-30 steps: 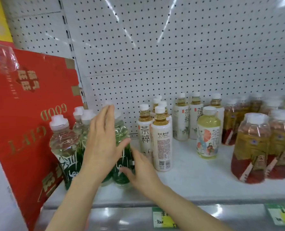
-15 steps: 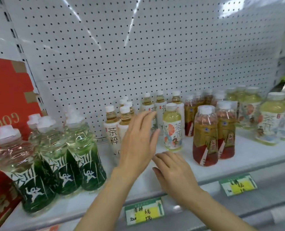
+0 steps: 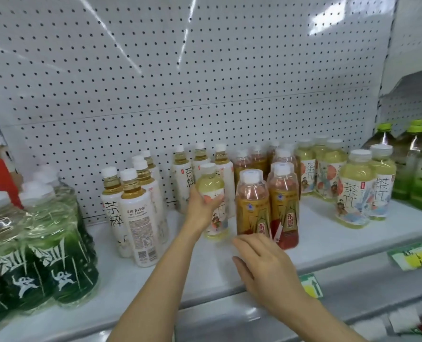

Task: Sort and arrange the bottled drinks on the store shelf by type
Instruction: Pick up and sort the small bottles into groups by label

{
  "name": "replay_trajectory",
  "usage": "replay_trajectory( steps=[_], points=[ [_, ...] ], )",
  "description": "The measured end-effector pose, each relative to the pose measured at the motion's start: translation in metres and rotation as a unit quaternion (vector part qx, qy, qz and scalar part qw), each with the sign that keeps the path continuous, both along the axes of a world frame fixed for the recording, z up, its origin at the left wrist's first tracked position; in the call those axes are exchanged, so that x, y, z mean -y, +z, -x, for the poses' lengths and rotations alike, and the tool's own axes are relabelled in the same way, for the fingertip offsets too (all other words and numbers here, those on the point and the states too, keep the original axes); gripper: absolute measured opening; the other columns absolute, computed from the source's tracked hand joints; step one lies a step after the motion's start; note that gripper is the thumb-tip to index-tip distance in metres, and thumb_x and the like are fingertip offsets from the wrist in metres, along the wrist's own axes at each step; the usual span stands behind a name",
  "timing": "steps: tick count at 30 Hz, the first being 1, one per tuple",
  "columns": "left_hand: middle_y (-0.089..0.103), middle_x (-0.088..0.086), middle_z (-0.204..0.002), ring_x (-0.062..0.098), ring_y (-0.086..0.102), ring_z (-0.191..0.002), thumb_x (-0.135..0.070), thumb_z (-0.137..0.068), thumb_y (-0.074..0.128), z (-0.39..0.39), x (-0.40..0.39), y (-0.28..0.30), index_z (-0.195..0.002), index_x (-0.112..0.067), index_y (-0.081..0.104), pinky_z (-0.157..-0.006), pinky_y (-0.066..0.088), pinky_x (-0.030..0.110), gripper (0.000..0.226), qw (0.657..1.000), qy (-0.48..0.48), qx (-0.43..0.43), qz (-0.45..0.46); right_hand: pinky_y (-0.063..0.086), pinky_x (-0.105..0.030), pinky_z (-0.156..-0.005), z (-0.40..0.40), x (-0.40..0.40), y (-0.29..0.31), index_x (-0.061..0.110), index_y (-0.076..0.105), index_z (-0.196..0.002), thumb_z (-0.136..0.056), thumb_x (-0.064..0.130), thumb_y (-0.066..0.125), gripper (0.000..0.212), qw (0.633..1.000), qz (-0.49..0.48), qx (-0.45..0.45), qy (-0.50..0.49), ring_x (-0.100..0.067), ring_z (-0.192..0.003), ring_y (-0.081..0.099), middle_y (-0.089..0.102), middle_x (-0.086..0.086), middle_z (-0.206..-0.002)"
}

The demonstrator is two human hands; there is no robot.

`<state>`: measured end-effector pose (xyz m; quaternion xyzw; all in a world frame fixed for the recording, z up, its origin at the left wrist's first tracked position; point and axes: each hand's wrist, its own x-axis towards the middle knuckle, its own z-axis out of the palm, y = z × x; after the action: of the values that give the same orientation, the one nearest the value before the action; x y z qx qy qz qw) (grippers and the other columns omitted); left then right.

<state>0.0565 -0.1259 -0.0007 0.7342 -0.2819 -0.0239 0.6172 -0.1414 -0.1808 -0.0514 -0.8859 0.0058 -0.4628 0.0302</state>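
On the white shelf [image 3: 316, 245], a pale yellow tea bottle [image 3: 211, 191] is gripped by the left hand [image 3: 201, 208]; just right of it, the right hand [image 3: 264, 267] is held open before two red-labelled bottles [image 3: 266, 206].

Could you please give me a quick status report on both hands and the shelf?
Left hand grips the stray yellow tea bottle. Right hand open, empty, at the shelf edge. Red-label bottles stand between it and the matching yellow group.
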Motion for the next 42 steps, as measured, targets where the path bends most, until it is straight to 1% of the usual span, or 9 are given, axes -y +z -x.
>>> replay_trajectory(
  steps=[5, 7, 10, 16, 19, 21, 26, 29, 42],
  points=[
    [0.072, 0.003, -0.102, 0.024, 0.072, -0.089, -0.047, -0.094, 0.062, 0.061, -0.030, 0.011, -0.114, -0.025, 0.056, -0.050, 0.055, 0.023, 0.030, 0.977, 0.096, -0.049, 0.186, 0.048, -0.024, -0.097, 0.011, 0.005, 0.003, 0.019, 0.051, -0.137, -0.096, 0.044, 0.048, 0.048, 0.985, -0.146, -0.058, 0.078, -0.005, -0.118, 0.052, 0.058, 0.006, -0.130],
    [0.074, -0.006, -0.097, 0.015, 0.074, -0.085, -0.038, -0.098, 0.060, 0.094, -0.045, 0.025, -0.109, -0.034, 0.058, -0.055, 0.057, 0.022, 0.012, 0.958, 0.092, -0.029, 0.272, 0.040, -0.021, -0.106, 0.017, 0.004, 0.013, 0.030, 0.035, -0.147, -0.096, 0.055, 0.044, 0.058, 0.959, -0.236, -0.081, 0.131, 0.004, -0.127, 0.041, 0.043, 0.017, -0.143],
    [0.075, -0.001, -0.104, 0.018, 0.074, -0.093, -0.033, -0.095, 0.060, 0.141, -0.051, 0.038, -0.121, -0.029, 0.061, -0.068, 0.061, 0.029, 0.026, 0.940, 0.014, -0.023, 0.340, 0.040, -0.022, -0.104, 0.026, -0.001, 0.032, 0.047, 0.020, -0.147, -0.090, 0.055, 0.058, 0.069, 0.905, -0.333, -0.098, 0.245, 0.006, -0.130, 0.040, 0.035, 0.029, -0.143],
    [0.074, 0.004, -0.098, 0.018, 0.074, -0.085, -0.041, -0.083, 0.071, 0.191, -0.016, 0.029, -0.128, -0.015, 0.054, -0.063, 0.059, 0.026, 0.055, 0.957, -0.069, -0.052, 0.277, 0.052, -0.015, -0.082, 0.056, 0.021, 0.051, 0.047, 0.037, -0.131, -0.078, 0.000, 0.077, 0.081, 0.791, -0.498, -0.098, 0.341, 0.005, -0.107, 0.061, 0.063, 0.031, -0.110],
    [0.067, -0.002, -0.118, 0.018, 0.066, -0.113, -0.060, -0.087, 0.056, 0.193, 0.001, 0.021, -0.128, -0.031, 0.055, -0.084, 0.057, 0.029, 0.050, 0.978, -0.078, 0.013, 0.193, 0.055, -0.023, -0.083, 0.070, 0.045, 0.041, 0.037, 0.044, -0.134, -0.076, 0.008, 0.079, 0.074, 0.767, -0.543, -0.079, 0.333, -0.007, -0.109, 0.065, 0.068, 0.014, -0.115],
    [0.050, -0.011, -0.138, 0.010, 0.048, -0.133, -0.080, -0.080, 0.045, 0.182, 0.007, 0.014, -0.138, -0.043, 0.043, -0.107, 0.045, 0.035, 0.069, 0.988, -0.021, 0.081, 0.132, 0.055, -0.027, -0.084, 0.079, 0.059, 0.035, 0.034, 0.045, -0.133, -0.072, 0.014, 0.078, 0.072, 0.758, -0.566, -0.059, 0.319, -0.011, -0.110, 0.065, 0.068, 0.009, -0.118],
    [0.021, -0.013, -0.155, 0.016, 0.025, -0.146, -0.069, -0.054, 0.079, 0.159, 0.019, -0.006, -0.152, -0.044, 0.004, -0.119, 0.031, 0.051, 0.126, 0.995, 0.064, 0.075, 0.010, 0.056, -0.030, -0.085, 0.099, 0.097, 0.028, 0.030, 0.045, -0.136, -0.066, 0.014, 0.079, 0.079, 0.760, -0.600, 0.007, 0.251, -0.012, -0.109, 0.066, 0.069, 0.007, -0.118],
    [0.017, -0.001, -0.158, 0.020, 0.020, -0.146, -0.041, -0.054, 0.097, 0.161, 0.033, -0.017, -0.157, -0.034, -0.013, -0.120, 0.023, 0.045, 0.151, 0.994, 0.065, 0.077, -0.037, 0.057, -0.035, -0.087, 0.109, 0.121, 0.028, 0.029, 0.045, -0.138, -0.064, 0.013, 0.088, 0.087, 0.771, -0.603, 0.031, 0.203, -0.014, -0.109, 0.066, 0.068, 0.004, -0.120],
    [0.018, 0.011, -0.154, 0.022, 0.024, -0.138, -0.013, -0.058, 0.097, 0.160, 0.061, -0.032, -0.158, -0.024, -0.015, -0.115, 0.027, 0.046, 0.150, 0.985, 0.148, 0.090, -0.018, 0.055, -0.025, -0.074, 0.126, 0.259, 0.024, 0.020, 0.043, -0.139, -0.077, -0.009, 0.071, 0.074, 0.787, -0.599, 0.134, 0.061, -0.010, -0.107, 0.063, 0.064, 0.003, -0.121]
  ],
)
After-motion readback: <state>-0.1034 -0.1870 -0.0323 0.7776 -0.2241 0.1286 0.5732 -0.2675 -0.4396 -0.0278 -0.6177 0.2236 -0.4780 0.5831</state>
